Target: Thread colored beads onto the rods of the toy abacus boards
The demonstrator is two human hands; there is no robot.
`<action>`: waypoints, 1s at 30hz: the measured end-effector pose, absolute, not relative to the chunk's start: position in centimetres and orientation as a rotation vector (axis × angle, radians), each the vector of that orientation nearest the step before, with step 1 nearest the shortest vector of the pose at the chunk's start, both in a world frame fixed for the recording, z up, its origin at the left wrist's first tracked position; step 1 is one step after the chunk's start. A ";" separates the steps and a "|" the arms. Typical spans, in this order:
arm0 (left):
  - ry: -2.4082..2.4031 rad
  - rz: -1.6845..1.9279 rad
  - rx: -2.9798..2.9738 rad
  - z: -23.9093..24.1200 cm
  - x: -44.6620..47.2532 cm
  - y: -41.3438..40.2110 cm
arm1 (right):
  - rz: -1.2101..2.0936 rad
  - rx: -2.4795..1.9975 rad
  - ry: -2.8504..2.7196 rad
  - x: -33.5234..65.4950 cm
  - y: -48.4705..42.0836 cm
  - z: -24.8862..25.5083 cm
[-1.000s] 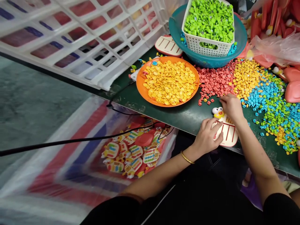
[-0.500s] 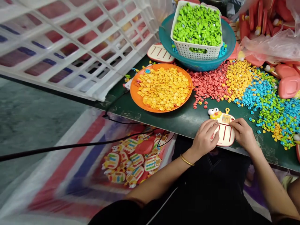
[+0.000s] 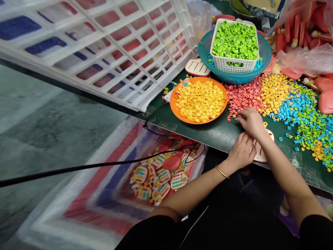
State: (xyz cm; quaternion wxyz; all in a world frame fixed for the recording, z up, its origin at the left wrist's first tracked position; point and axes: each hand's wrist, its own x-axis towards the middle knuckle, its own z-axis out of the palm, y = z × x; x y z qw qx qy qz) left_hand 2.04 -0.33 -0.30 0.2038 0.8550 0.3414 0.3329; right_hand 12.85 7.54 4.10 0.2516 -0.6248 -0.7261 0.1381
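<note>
Head view: we look down at a dark green surface (image 3: 208, 133) strewn with small plastic pieces. Our left hand (image 3: 241, 151), a gold bangle (image 3: 222, 172) at its wrist, lies with fingers pressed together and curled over the left edge of a cream slotted toy board (image 3: 259, 155), which sits at the near edge of the surface, partly hidden under both hands. Our right hand (image 3: 251, 121) crosses above the board, fingers stretched leftward and touching the near fringe of the red pieces (image 3: 241, 95); we cannot tell whether it pinches one.

Just beside the red heap lie yellow pieces (image 3: 274, 90) and, farther right, blue pieces (image 3: 291, 106) mixed with green. To the left stands an orange plate (image 3: 172, 104) heaped with yellow discs. Behind it, a teal bowl (image 3: 205, 48) carries a white basket (image 3: 232, 64) full of green pieces (image 3: 235, 38). A white crate (image 3: 104, 41) leans at the far left. Below the surface, a striped bag (image 3: 104, 180) on the floor holds finished toys (image 3: 161, 173), with a black cable (image 3: 78, 168) running across it.
</note>
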 end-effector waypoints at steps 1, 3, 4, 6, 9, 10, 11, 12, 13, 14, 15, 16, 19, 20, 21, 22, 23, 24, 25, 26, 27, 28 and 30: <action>0.969 0.915 2.393 -0.4 2.0 -0.3 | 0.385 -1.756 -2.057 11.6 9.0 4.2; 0.993 0.908 2.394 -0.4 2.0 -0.3 | 0.403 -1.832 -2.151 10.3 10.8 4.6; 1.002 0.911 2.392 -0.4 1.9 -0.3 | 0.420 -1.837 -2.148 10.3 10.9 4.8; 1.015 0.914 2.384 -0.4 1.8 -0.2 | 0.494 -1.773 -2.050 12.2 9.8 5.4; 0.976 0.867 2.400 -0.2 1.5 -0.1 | 0.660 -1.671 -1.725 17.5 5.3 5.8; 0.959 0.831 2.410 -0.1 1.4 -0.1 | 0.692 -1.685 -1.608 19.3 3.6 5.6; 0.946 0.786 2.422 0.0 1.3 0.0 | 0.718 -1.718 -1.511 20.8 2.1 5.2; 0.941 0.739 2.433 0.1 1.2 0.0 | 0.719 -1.753 -1.455 21.8 0.7 4.6; 0.947 0.700 2.440 0.2 1.2 0.1 | 0.666 -1.780 -1.429 22.5 -0.3 3.8; 0.956 0.674 2.444 0.2 1.2 0.2 | 0.589 -1.807 -1.433 22.7 -1.0 3.1; 0.969 0.669 2.443 0.2 1.2 0.3 | 0.492 -1.824 -1.462 22.7 -1.5 2.4; 0.980 0.680 2.440 0.3 1.3 0.4 | 0.395 -1.831 -1.507 22.4 -1.8 1.9; 0.990 0.748 2.421 0.3 1.5 0.6 | 0.235 -1.803 -1.669 21.1 -3.0 1.1; 0.983 0.762 2.419 0.3 1.5 0.6 | 0.231 -1.777 -1.715 20.7 -3.6 1.1; 0.969 0.767 2.423 0.4 1.5 0.6 | 0.241 -1.743 -1.756 20.3 -4.1 1.1; 0.952 0.766 2.428 0.4 1.5 0.6 | 0.264 -1.698 -1.790 20.1 -4.5 1.2; 0.941 0.770 2.428 0.4 1.5 0.6 | 0.309 -1.643 -1.818 19.9 -4.5 1.3; 0.937 0.782 2.419 0.4 1.5 0.6 | 0.369 -1.588 -1.826 19.8 -4.2 1.4; 0.939 0.804 2.403 0.4 1.5 0.6 | 0.424 -1.552 -1.803 19.8 -3.4 1.5; 0.944 0.832 2.384 0.4 1.5 0.6 | 0.452 -1.551 -1.746 19.9 -2.2 1.6; 0.950 0.860 2.368 0.3 1.4 0.6 | 0.450 -1.592 -1.671 20.1 -0.5 1.7; 0.954 0.877 2.363 0.3 1.4 0.6 | 0.415 -1.671 -1.585 20.3 1.5 1.8; 0.959 0.868 2.388 0.2 1.4 0.5 | 0.309 -1.880 -1.518 20.7 5.3 2.1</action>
